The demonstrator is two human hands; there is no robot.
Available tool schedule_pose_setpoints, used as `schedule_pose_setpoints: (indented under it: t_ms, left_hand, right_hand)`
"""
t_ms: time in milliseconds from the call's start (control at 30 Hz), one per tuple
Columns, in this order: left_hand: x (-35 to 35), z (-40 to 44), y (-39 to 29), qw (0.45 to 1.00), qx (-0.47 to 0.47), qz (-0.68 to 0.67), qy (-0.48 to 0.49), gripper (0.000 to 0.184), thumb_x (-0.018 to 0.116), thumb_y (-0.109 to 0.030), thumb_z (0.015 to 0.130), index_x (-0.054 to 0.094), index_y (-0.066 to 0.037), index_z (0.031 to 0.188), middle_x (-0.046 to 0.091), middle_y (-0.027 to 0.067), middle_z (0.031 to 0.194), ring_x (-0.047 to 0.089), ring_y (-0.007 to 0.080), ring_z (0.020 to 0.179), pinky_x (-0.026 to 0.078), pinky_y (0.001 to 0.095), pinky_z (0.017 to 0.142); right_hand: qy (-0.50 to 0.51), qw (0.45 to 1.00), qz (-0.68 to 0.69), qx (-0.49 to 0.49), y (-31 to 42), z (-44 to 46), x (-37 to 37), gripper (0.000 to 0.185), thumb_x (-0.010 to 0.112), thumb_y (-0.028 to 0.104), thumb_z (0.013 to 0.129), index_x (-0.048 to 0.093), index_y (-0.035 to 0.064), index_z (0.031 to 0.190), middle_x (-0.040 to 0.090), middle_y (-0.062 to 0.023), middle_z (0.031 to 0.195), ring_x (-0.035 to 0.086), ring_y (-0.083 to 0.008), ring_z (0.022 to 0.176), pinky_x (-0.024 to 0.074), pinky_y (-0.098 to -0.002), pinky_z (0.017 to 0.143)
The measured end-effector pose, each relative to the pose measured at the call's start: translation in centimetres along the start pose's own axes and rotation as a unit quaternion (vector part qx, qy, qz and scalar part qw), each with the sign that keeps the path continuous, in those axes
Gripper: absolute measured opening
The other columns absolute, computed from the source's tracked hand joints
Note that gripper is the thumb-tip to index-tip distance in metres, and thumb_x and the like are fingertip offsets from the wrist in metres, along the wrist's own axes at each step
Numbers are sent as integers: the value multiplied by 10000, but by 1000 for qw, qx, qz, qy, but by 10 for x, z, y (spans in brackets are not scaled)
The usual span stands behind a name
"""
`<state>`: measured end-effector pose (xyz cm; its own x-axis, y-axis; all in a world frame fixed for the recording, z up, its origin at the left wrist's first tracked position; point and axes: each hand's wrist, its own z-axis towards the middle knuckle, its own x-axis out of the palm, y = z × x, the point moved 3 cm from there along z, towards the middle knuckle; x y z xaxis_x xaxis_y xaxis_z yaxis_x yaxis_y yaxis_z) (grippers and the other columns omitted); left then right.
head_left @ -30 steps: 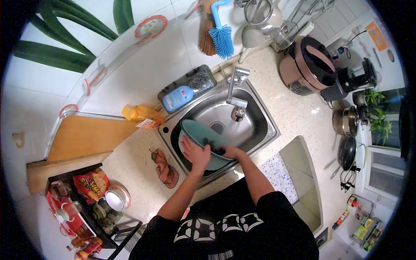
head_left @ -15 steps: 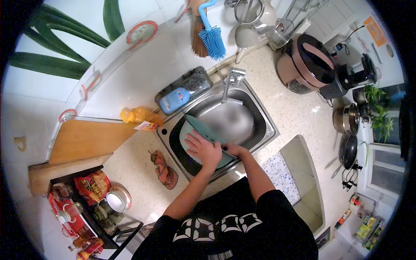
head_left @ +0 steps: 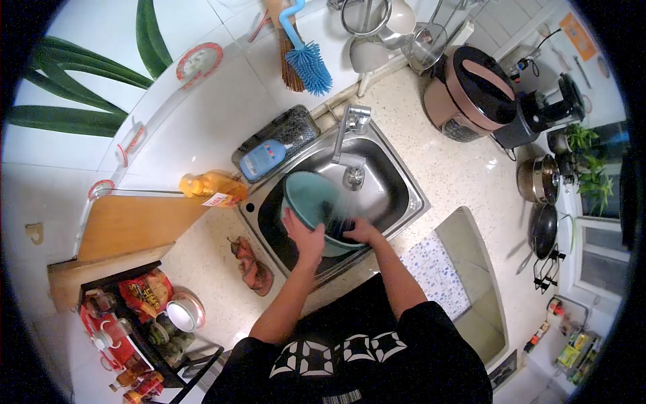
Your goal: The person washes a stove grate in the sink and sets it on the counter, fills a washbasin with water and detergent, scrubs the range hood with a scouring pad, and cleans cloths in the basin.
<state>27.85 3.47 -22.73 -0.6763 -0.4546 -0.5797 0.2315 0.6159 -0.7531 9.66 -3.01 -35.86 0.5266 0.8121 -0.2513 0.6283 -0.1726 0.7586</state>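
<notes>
A teal basin [head_left: 308, 195] leans in the metal sink [head_left: 393, 176], its inside facing up toward the tap. My left hand [head_left: 306, 239] grips the basin's near left rim, thumb side toward the inside. At the basin's right edge, my right hand [head_left: 363, 232] has curled fingers against a small dark thing [head_left: 341, 227], too blurred to name. Water from the tap [head_left: 345, 138] sprays down into the basin near my right fingers. Part of the basin's lower side is hidden behind my hands.
A blue bottle [head_left: 264, 160] lies on a dark tray behind the sink. An orange soap bottle [head_left: 214, 188] and a reddish-brown crumpled item [head_left: 252, 266] are at the left. A pink rice cooker [head_left: 471, 94] stands right of the tap. A blue brush [head_left: 309, 67] hangs above.
The basin has turned from showing its outside to showing its inside. My left hand went from lying spread on its outside to gripping the rim. The tap's spray now falls into it.
</notes>
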Motion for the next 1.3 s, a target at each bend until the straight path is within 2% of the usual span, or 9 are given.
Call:
schedule_pose_setpoints:
  t_ms: [100, 400, 533, 633, 700, 767, 1000, 1100, 1300]
  left_hand:
    - [7, 18, 59, 920, -57, -375, 102, 907, 521, 138, 814, 199, -217, 1583, 476, 119, 1431, 574, 308, 1106, 518, 414, 890]
    - [36, 45, 135, 836, -314, -417, 167, 949, 522, 114, 780, 219, -324, 1565, 549, 113, 1271, 571, 313, 1069, 490, 573, 868]
    - [62, 55, 160, 807, -299, -474, 186, 983, 559, 103, 754, 192, -312, 1566, 545, 119, 1285, 559, 342, 1095, 449, 590, 952]
    - [69, 50, 158, 850, -262, -431, 152, 798, 545, 93, 808, 334, -195, 1521, 541, 96, 1336, 522, 319, 1171, 467, 432, 899]
    - [63, 45, 147, 995, -90, -20, -33, 750, 565, 25, 853, 313, -174, 1530, 524, 118, 1376, 504, 324, 1229, 451, 456, 944]
    - [64, 42, 137, 985, 36, 156, -65, 696, 596, -69, 891, 321, -149, 1526, 520, 141, 1394, 507, 327, 1254, 429, 466, 992]
    - [86, 35, 62, 953, -41, -217, 206, 580, 657, -411, 934, 517, -69, 1380, 611, 179, 1262, 623, 324, 1091, 445, 403, 995]
    - [99, 44, 80, 950, -111, -213, 200, 551, 620, -452, 954, 557, -46, 1322, 643, 187, 1199, 633, 324, 1070, 478, 407, 935]
    - [111, 55, 95, 981, -105, -22, 162, 528, 551, -449, 987, 555, -26, 1303, 648, 223, 1212, 624, 392, 1106, 487, 451, 921]
  right_hand:
    - [-175, 981, -83, 9, 22, -17, -16, 625, 813, 249, 668, 600, 61, 1225, 687, -240, 1069, 664, -398, 1012, 532, -454, 894]
    - [-285, 958, -1, 12, 47, -21, -24, 700, 838, 285, 709, 537, 66, 1302, 693, -229, 1098, 682, -363, 1001, 537, -445, 892]
    - [-303, 922, 239, 18, 31, 0, 0, 635, 838, 201, 758, 540, 35, 1294, 682, -146, 1132, 667, -272, 1008, 534, -390, 879]
    - [-267, 870, 407, 81, 50, -7, 13, 535, 799, 146, 822, 553, 21, 1280, 664, -81, 1166, 640, -227, 1030, 526, -373, 880]
    - [-250, 839, 478, 67, 48, 0, 23, 640, 828, 193, 802, 519, 40, 1342, 658, -115, 1197, 644, -276, 1048, 528, -398, 878]
    - [-230, 820, 520, 68, 54, -3, 26, 617, 798, 167, 825, 510, 38, 1355, 652, -119, 1210, 636, -268, 1060, 519, -395, 896]
    - [-141, 835, 529, 52, 42, -11, 32, 498, 592, 81, 866, 539, 130, 1359, 653, -28, 1170, 630, -200, 1048, 529, -369, 843]
    - [-114, 891, 438, 28, 43, -28, 28, 523, 553, 96, 871, 519, 137, 1392, 671, -54, 1164, 632, -192, 1057, 527, -360, 835]
    - [-178, 947, -261, -57, 57, -59, 16, 410, 579, 183, 844, 632, 117, 1246, 702, -139, 1078, 639, -272, 1082, 403, -489, 1060]
